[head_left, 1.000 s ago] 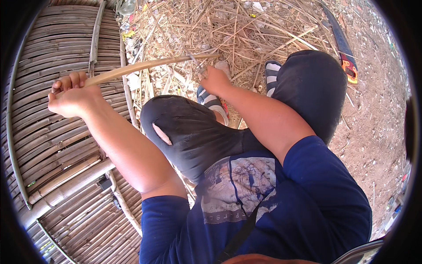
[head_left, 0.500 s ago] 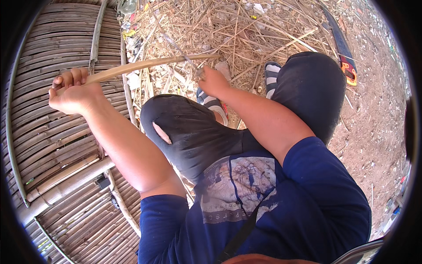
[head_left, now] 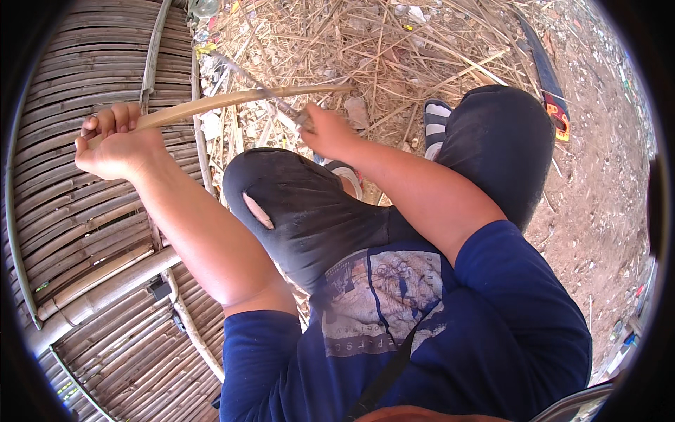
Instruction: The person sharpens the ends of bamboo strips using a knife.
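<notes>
A long, pale bamboo strip [head_left: 211,103] runs from the left toward the middle, slightly bowed. My left hand [head_left: 118,144] is closed round its left end, palm up and fingers curled. My right hand [head_left: 329,132] grips the handle of a knife [head_left: 246,75]. The narrow blade slants up and left, crossing the strip right of its middle and appearing to touch it. The strip's thin far end lies above my right hand, over the littered ground.
Bamboo-slat panels [head_left: 91,67] fill the left side. Loose bamboo shavings [head_left: 401,46] and bits of litter cover the ground ahead. A handsaw [head_left: 543,67] with an orange and black handle lies at the upper right, beyond my bent knee [head_left: 503,141].
My right hand and the knife have slid left along the bamboo strip, toward my left hand. My left hand and the strip have barely shifted.
</notes>
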Tool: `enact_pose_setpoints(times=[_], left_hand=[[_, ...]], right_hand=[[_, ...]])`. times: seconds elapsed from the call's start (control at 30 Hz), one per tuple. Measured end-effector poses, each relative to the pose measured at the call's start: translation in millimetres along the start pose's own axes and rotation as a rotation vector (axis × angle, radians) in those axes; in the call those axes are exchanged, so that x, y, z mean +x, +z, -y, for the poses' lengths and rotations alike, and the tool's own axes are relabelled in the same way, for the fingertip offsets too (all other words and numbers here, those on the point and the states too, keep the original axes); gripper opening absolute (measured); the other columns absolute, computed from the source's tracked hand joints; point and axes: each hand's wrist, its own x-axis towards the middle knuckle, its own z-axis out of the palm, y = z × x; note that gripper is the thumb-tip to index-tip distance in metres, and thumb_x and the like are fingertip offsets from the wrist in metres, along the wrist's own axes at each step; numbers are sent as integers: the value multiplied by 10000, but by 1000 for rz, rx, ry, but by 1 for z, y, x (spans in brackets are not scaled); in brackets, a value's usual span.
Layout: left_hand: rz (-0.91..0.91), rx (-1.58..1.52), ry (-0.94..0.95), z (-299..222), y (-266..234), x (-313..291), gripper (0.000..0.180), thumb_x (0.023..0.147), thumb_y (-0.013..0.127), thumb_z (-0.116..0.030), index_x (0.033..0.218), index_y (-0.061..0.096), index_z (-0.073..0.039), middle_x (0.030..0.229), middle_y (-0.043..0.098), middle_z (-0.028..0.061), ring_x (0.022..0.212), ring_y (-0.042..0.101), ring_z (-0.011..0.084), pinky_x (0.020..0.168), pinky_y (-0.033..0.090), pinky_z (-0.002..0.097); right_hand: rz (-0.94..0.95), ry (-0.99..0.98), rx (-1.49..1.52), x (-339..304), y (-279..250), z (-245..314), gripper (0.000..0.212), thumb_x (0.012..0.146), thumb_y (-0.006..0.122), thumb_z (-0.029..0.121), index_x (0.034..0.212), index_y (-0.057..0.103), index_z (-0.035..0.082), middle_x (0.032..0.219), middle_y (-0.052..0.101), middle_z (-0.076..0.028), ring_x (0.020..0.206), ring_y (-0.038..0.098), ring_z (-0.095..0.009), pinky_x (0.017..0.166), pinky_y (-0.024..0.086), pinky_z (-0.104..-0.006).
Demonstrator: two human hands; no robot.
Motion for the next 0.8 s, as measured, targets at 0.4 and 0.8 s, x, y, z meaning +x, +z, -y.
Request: enact_pose_setpoints(times=[0.4, 0.8], left_hand=[[27, -30, -1, 2, -14, 7, 248, 925, 348, -302, 772, 444, -133, 576, 273, -24, 483, 192, 131, 473, 200, 297], [11, 13, 19, 0, -6, -2, 260, 922, 334, -304, 761, 439, -129, 577, 277, -18, 481, 193, 135, 477, 200, 297]], right_hand=[[78, -54, -12, 2, -16, 31, 350, 838, 686, 210, 1148, 622, 61, 920, 707, -237, 902, 696, -442, 802, 543, -530], [-87, 254, -113, 12, -3, -30, 405, 821, 707, 239, 1137, 625, 0, 964, 710, -241, 924, 696, -404, 811, 543, -461]])
